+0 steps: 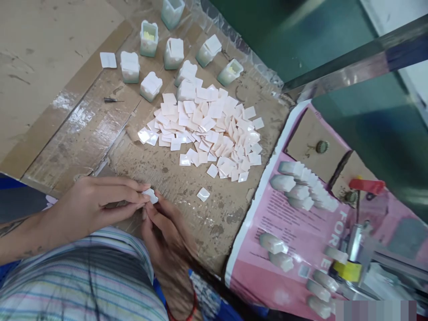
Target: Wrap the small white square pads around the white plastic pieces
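Near the front edge of the cardboard-covered table, my left hand (115, 197) and my right hand (167, 229) meet, fingertips closed around a small white plastic piece (151, 195). Fingers cover most of it, so its full shape cannot be made out. Beyond my hands lies a heap of small, pale square tiles (214, 127). One loose square tile (203, 194) rests apart from the heap, to the right of my hands. Behind the heap stand several small whitish-green boxes; one open box (149, 38) and another open box (230, 72) show something yellowish inside.
A dark needle tip (110, 100) and a flat white piece (108, 60) lie at the left. On the right, a pink printed sheet (254, 267) holds several white pieces (302, 187), a red-handled tool (367, 185) and metal equipment (356, 243). A green panel with a metal rail (341, 53) stands behind.
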`<state>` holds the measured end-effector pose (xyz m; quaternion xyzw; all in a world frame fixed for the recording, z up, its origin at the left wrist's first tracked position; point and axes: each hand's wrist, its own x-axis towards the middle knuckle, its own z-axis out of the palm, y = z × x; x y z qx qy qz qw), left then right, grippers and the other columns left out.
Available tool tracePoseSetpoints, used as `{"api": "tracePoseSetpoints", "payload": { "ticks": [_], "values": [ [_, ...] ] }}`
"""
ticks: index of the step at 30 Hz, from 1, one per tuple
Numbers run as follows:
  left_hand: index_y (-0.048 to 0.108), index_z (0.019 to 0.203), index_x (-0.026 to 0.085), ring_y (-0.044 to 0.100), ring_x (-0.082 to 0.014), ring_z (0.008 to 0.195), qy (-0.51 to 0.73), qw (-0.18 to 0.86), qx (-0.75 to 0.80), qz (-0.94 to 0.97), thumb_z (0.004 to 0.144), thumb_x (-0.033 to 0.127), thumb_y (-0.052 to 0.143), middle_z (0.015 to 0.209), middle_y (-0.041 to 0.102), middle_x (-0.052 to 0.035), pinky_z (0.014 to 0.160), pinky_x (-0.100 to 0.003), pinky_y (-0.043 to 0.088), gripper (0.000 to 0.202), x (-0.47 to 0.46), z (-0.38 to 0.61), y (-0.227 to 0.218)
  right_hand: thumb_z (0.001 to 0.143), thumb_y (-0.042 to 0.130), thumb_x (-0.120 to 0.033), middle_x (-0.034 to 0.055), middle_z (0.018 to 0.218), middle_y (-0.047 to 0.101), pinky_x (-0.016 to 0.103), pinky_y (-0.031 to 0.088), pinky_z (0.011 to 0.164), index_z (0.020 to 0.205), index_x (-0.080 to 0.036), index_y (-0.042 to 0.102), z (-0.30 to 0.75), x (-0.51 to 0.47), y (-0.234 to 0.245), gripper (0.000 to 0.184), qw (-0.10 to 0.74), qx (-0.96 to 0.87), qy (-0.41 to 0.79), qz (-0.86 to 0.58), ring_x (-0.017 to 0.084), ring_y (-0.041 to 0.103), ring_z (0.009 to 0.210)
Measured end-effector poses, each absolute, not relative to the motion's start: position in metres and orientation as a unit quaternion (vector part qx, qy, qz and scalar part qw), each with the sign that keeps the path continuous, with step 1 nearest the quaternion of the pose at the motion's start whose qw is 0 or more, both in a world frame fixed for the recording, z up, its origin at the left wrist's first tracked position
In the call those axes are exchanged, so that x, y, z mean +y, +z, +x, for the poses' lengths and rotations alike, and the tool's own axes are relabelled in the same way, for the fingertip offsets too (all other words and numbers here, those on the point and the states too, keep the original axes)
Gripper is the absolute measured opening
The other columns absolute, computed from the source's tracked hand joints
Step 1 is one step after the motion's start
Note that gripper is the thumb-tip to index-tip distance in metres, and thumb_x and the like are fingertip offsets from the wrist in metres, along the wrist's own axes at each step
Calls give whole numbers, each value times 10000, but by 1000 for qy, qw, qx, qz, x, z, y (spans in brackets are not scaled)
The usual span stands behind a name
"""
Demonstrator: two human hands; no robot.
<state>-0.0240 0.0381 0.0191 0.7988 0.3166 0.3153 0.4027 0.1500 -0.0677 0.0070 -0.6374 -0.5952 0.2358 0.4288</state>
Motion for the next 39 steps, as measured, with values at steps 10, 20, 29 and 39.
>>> {"api": "tracePoseSetpoints", "payload": {
  "ticks": [10, 20, 29, 39],
  "values": [
    [771, 1066, 242, 797, -84, 1035, 312, 396, 321, 802, 1105, 306, 617, 1184, 814, 2, 1030, -69, 537, 172, 40, -26, 19, 827, 849, -133, 3, 1094, 840, 231, 699, 746, 1080, -400, 836, 149, -56, 9, 368, 559, -373, 398, -624, 179, 831, 923],
    [746, 1036, 224, 802, -101, 1031, 323, 386, 309, 807, 1112, 275, 594, 1168, 816, -4, 1041, -71, 531, 178, 41, -23, 18, 809, 873, -155, 35, 1049, 851, 322, 714, 825, 990, -360, 855, 150, -54, 0, 274, 558, -407, 362, -626, 216, 836, 922],
    [723, 1098, 267, 784, -70, 1064, 324, 398, 335, 790, 1141, 337, 541, 1248, 787, 47, 1062, -72, 527, 199, 29, -25, 8, 812, 850, -199, 1, 944, 791, 246, 668, 681, 844, -325, 818, 145, -49, 3, 134, 550, -370, 378, -646, 168, 801, 843],
    [612, 1429, 176, 582, -159, 1450, 283, 313, 248, 872, 1143, 139, 445, 1494, 662, -64, 1264, -278, 475, 333, 25, -41, 3, 927, 796, -281, 32, 1028, 761, 226, 667, 744, 936, -267, 802, 148, -50, -6, 18, 541, -446, 352, -620, 144, 788, 897]
  ]
}}
